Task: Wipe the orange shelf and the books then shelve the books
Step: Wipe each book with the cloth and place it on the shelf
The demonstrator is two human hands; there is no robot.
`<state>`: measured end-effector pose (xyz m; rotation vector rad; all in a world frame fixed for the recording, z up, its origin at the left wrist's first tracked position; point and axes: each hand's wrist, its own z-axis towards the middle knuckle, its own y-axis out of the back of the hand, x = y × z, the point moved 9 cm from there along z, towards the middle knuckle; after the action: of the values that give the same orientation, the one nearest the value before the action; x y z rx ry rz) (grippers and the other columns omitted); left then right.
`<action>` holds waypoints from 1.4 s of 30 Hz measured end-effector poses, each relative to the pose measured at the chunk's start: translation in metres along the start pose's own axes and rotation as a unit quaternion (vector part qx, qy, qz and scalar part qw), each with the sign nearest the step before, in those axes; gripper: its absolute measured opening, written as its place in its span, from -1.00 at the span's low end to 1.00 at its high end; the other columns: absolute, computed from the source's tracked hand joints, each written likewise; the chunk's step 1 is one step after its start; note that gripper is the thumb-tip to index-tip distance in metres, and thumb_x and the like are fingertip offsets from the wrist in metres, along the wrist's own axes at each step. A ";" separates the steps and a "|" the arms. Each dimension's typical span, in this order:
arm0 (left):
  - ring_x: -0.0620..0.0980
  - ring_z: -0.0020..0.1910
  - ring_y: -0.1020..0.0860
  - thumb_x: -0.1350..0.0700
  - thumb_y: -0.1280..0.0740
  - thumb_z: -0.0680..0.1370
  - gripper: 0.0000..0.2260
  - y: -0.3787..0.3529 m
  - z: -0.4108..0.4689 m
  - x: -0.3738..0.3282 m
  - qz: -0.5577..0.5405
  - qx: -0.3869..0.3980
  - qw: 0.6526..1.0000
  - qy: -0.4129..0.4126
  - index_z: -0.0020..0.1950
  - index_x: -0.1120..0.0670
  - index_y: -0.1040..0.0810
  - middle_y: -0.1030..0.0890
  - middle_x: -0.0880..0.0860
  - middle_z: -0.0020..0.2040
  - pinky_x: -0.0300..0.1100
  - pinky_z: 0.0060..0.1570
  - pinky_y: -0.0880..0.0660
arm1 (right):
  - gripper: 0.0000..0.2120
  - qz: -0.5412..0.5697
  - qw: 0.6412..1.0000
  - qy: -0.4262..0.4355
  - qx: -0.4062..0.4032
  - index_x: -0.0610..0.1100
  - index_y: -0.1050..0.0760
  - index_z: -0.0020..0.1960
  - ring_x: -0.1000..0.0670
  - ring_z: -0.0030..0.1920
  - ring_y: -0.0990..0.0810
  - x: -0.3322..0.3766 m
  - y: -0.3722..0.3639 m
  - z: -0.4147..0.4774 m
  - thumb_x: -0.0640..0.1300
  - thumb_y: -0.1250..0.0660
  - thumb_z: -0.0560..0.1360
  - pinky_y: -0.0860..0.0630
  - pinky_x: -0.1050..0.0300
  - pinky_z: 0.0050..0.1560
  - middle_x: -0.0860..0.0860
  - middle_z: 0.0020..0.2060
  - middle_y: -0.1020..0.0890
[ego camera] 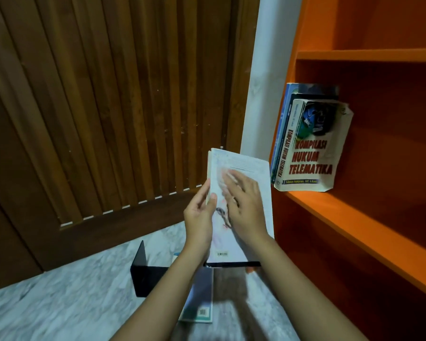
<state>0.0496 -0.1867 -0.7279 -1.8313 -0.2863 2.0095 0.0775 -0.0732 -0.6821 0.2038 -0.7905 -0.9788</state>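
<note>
Pale paper is what we have at the centre: a pale book (246,173) held up in the air, cover towards us, just left of the orange shelf (354,225) and not touching it. The left hand (199,215) grips its left edge, thumb on the cover and fingers curled round behind. The right hand (244,207) lies flat on the cover with its fingers nearly straight and pressed down. They are smeared with motion, and a whitish blur at the tips may be a wipe, but we cannot tell.

We judge this to be the wiping step for this one book, with shelving not yet begun.

Next we would stand it in the compartment to the right, where the shelved books (308,153) lean against the left wall, the front one with a bent upper corner. That move calls for turning the book upright, carrying it over the shelf's front lip and sliding it in beside those leaning ones, so that it props them and does not topple them.

Lower down, a book on the floor (199,303) lies flat beside a black bookend (143,269) on the marble floor (59,303). We judge that it awaits its turn. A slatted wooden door (108,107) fills the left.
</note>
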 end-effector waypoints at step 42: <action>-0.03 0.08 -0.62 0.16 -0.22 0.60 -0.64 0.061 0.047 -0.004 0.032 0.010 0.999 0.025 0.34 -0.17 -0.38 -0.60 -0.02 0.21 -0.06 -0.07 -0.55 | -0.34 0.468 0.843 -0.263 0.025 0.05 -0.36 0.34 -0.10 0.29 -0.49 -0.063 -0.020 -0.050 -0.30 -0.43 0.30 -0.42 -0.16 0.30 -0.13 0.31 -0.49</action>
<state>-0.0066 -0.2375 -0.7444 -1.8979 -0.1931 1.9974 0.0787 -0.0431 -0.7595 -0.4135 -1.2444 -0.0533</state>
